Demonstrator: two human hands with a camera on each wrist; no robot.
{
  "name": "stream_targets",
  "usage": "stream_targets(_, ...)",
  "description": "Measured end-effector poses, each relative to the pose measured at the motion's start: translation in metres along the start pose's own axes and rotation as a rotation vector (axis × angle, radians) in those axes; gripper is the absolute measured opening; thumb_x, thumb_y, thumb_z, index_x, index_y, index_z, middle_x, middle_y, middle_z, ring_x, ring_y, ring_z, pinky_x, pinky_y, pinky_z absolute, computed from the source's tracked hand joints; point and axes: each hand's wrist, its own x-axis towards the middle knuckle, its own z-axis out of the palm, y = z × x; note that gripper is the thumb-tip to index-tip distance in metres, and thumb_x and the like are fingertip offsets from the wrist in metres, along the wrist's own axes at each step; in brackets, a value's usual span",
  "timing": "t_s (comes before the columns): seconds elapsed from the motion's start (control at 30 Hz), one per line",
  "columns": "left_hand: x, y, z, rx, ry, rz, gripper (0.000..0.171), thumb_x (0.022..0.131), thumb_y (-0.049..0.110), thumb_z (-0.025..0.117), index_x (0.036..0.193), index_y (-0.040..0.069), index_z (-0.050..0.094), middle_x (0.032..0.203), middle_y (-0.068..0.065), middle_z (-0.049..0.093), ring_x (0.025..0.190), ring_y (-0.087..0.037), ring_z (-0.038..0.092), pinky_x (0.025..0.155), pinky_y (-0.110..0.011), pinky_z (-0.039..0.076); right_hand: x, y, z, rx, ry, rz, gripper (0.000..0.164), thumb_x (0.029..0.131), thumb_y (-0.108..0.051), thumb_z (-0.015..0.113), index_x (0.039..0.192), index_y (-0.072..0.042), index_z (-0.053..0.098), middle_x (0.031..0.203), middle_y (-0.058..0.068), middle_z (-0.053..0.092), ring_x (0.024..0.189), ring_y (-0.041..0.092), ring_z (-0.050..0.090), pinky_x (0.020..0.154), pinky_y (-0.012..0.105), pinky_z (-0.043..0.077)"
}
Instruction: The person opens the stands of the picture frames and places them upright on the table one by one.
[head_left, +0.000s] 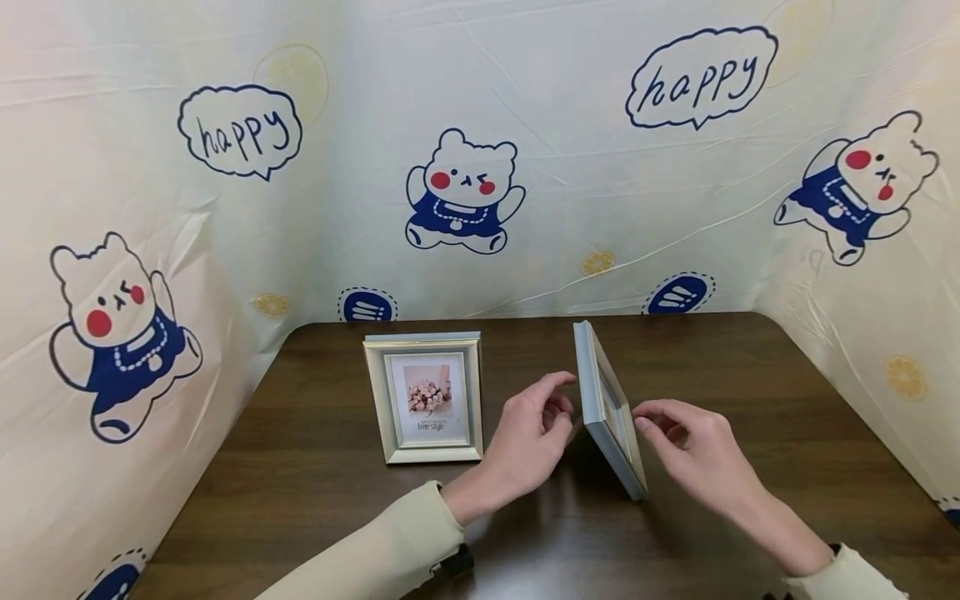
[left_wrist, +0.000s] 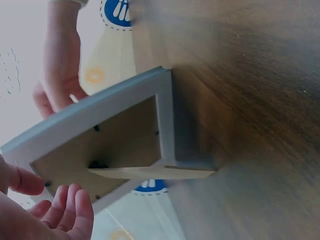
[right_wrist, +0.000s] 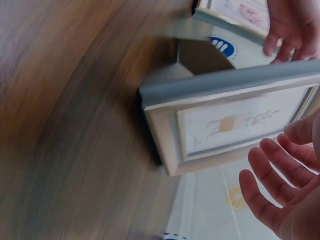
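Observation:
A light blue and cream photo frame [head_left: 612, 417] stands on its edge, turned nearly side-on. In the left wrist view its brown backing [left_wrist: 125, 130] shows, with the easel leg [left_wrist: 150, 173] swung out to the table. Behind this frame is my left hand [head_left: 531, 437], its fingers loosely bent and its fingertips close to the back. On the picture side, my right hand [head_left: 693, 454] has thumb and forefinger right at the frame's edge, not curled round it. The right wrist view shows a vase-like drawing [right_wrist: 235, 125] in the frame and the right hand's relaxed fingers [right_wrist: 272, 170].
Left of my hands, a second photo frame [head_left: 433, 400] with a pink flower picture stands facing me. Both frames are on a dark brown wooden table [head_left: 300, 500]. A pale cloth [head_left: 570, 167] printed with cartoon bears encloses the table's back and sides.

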Motion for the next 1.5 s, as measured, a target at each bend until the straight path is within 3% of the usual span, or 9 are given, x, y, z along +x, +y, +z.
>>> stream_targets(0.13, -0.005, 0.009, -0.001, 0.028, -0.015, 0.041, 0.042, 0.099, 0.000, 0.056, 0.140, 0.010, 0.059, 0.103, -0.002, 0.065, 0.084, -0.006, 0.059, 0.076, -0.023, 0.054, 0.002, 0.011, 0.000, -0.028, -0.028, 0.033, 0.019, 0.093, 0.003, 0.076, 0.102, -0.013, 0.077, 0.087, -0.010, 0.071, 0.071, 0.008, 0.064, 0.064, 0.021, 0.054)
stream_targets(0.37, -0.010, 0.019, -0.002, 0.120, 0.029, 0.090, 0.045, 0.100, 0.008, 0.064, 0.144, 0.011, 0.057, 0.100, 0.003, 0.062, 0.087, -0.005, 0.061, 0.076, -0.025, 0.055, 0.008, 0.023, 0.003, -0.055, -0.064, 0.053, 0.016, 0.094, 0.002, 0.074, 0.103, -0.011, 0.077, 0.087, -0.004, 0.073, 0.070, 0.010, 0.064, 0.063, 0.023, 0.054)
stream_targets(0.67, -0.018, 0.030, -0.003, 0.401, 0.062, 0.228, 0.046, 0.098, 0.014, 0.070, 0.142, 0.007, 0.060, 0.099, 0.002, 0.062, 0.084, -0.011, 0.057, 0.071, -0.020, 0.049, 0.015, 0.036, 0.008, -0.052, -0.155, 0.137, 0.014, 0.100, -0.005, 0.070, 0.113, -0.005, 0.076, 0.093, 0.002, 0.075, 0.075, 0.014, 0.066, 0.066, 0.028, 0.055)
stream_targets(0.93, -0.023, 0.040, -0.001, 0.636, 0.092, 0.338, 0.055, 0.095, 0.028, 0.075, 0.144, 0.010, 0.060, 0.116, -0.001, 0.066, 0.102, -0.014, 0.062, 0.079, -0.024, 0.056, 0.021, 0.047, 0.009, -0.092, -0.214, 0.158, 0.027, 0.101, -0.006, 0.070, 0.127, -0.002, 0.071, 0.102, 0.003, 0.076, 0.083, 0.015, 0.068, 0.071, 0.034, 0.057)
stream_targets(1.07, -0.023, 0.048, 0.001, 0.740, 0.099, 0.355, 0.053, 0.095, 0.034, 0.075, 0.142, 0.014, 0.062, 0.119, -0.002, 0.064, 0.106, -0.018, 0.062, 0.076, -0.028, 0.057, 0.026, 0.050, 0.011, -0.092, -0.255, 0.164, 0.032, 0.102, -0.007, 0.068, 0.134, -0.001, 0.067, 0.108, 0.008, 0.075, 0.086, 0.016, 0.069, 0.070, 0.035, 0.056)
stream_targets(1.27, -0.023, 0.055, 0.006, 0.895, 0.107, 0.362, 0.045, 0.095, 0.039, 0.073, 0.135, 0.019, 0.066, 0.110, -0.001, 0.066, 0.096, -0.020, 0.064, 0.063, -0.031, 0.052, 0.033, 0.056, 0.014, -0.090, -0.310, 0.187, 0.038, 0.103, -0.006, 0.067, 0.139, 0.002, 0.062, 0.123, 0.017, 0.072, 0.087, 0.019, 0.068, 0.069, 0.038, 0.056)
stream_targets(1.5, -0.020, 0.057, 0.010, 0.991, 0.138, 0.389, 0.038, 0.097, 0.042, 0.070, 0.129, 0.021, 0.070, 0.101, -0.001, 0.068, 0.089, -0.021, 0.064, 0.060, -0.034, 0.051, 0.039, 0.067, 0.017, -0.082, -0.343, 0.196, 0.037, 0.104, -0.005, 0.063, 0.140, 0.004, 0.061, 0.123, 0.020, 0.071, 0.089, 0.023, 0.069, 0.072, 0.042, 0.057)
